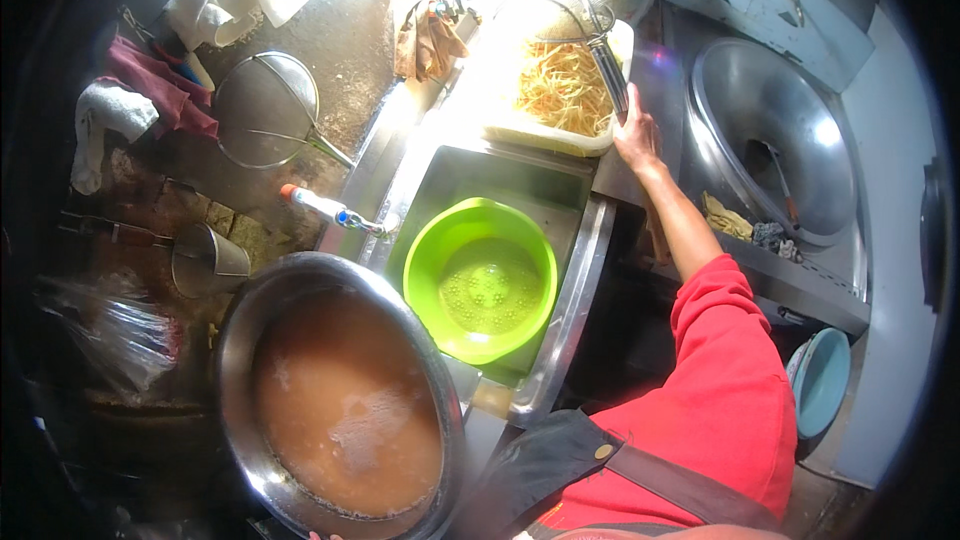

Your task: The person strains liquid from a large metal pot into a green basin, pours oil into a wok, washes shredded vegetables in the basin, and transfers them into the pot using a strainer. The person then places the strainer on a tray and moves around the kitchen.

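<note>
My right hand (637, 133) grips the dark handle of a wire-mesh skimmer (571, 24). Its mesh head lies over a pale plastic tub (551, 142) holding thin yellow shreds (562, 86), which look like cut potato. Glare hides the tub's far left part. Only the fingertips of my left hand (325, 537) show, at the bottom edge by the rim of a large steel basin (241, 360); whether they hold it cannot be seen. Cloudy brown liquid (345, 397) fills much of that basin. A lime-green plastic basin (480, 349) with some bubbly water stands in the steel sink (517, 172).
A tap with a white hose end (319, 202) juts over the sink's left side. A round strainer (266, 112), a metal scoop (208, 262) and cloths (161, 86) hang on the stained wall. At right, a big wok (780, 127) holds a long-handled utensil (782, 180). Blue bowls (821, 382) sit below.
</note>
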`<action>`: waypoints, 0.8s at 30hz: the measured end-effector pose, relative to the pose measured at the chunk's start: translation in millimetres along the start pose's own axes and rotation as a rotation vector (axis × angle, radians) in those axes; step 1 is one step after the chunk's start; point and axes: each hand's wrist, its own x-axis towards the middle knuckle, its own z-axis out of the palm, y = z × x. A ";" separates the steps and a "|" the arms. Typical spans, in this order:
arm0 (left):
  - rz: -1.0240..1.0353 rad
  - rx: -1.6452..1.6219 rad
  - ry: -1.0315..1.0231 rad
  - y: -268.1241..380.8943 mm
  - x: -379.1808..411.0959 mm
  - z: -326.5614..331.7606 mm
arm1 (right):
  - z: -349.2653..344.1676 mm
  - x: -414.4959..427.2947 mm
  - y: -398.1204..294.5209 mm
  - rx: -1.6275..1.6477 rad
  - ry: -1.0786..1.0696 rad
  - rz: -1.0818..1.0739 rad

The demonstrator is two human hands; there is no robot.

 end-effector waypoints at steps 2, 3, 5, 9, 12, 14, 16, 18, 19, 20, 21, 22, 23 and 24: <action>-0.048 0.004 -0.017 -8.7 0.3 2.8 | -3.3 4.6 9.6 -0.053 -0.013 -0.088; -0.073 0.011 -0.024 -13.0 0.4 3.2 | -4.8 1.4 5.4 -0.067 -0.011 -0.102; -0.135 -0.014 -0.043 -16.5 0.0 2.4 | -7.5 -4.2 -5.5 -0.094 -0.006 -0.129; -0.002 0.010 -0.028 -13.2 2.7 2.6 | -0.1 2.6 -15.3 -0.087 -0.036 -0.201; -0.020 0.007 -0.033 -10.0 2.4 1.3 | 2.0 8.7 -23.0 -0.218 -0.123 -0.217; -0.051 0.007 -0.045 -9.3 3.4 2.2 | 11.5 11.8 -13.2 -0.255 -0.146 -0.227; -0.077 0.003 -0.053 -8.4 3.9 2.0 | 16.3 9.7 -15.3 -0.247 -0.178 -0.230; -0.096 -0.014 -0.060 -6.8 4.2 2.2 | 18.3 8.8 -18.8 -0.224 -0.154 -0.255; -0.093 -0.020 -0.065 -6.3 4.5 1.8 | 19.5 8.0 -19.5 -0.214 -0.143 -0.265; -0.089 -0.027 -0.070 -5.7 4.8 1.4 | 21.2 7.8 -19.6 -0.219 -0.129 -0.271; -0.085 -0.035 -0.074 -5.4 5.2 1.5 | 22.5 8.9 -19.8 -0.224 -0.111 -0.277; -0.085 -0.043 -0.074 -5.7 5.0 1.9 | 24.2 10.3 -19.3 -0.229 -0.094 -0.282; -0.085 -0.050 -0.075 -6.5 4.6 2.2 | 26.2 14.4 -13.1 -0.295 -0.143 -0.285; -0.087 -0.058 -0.073 -7.2 4.5 2.4 | 24.8 20.7 -8.9 -0.358 -0.188 -0.291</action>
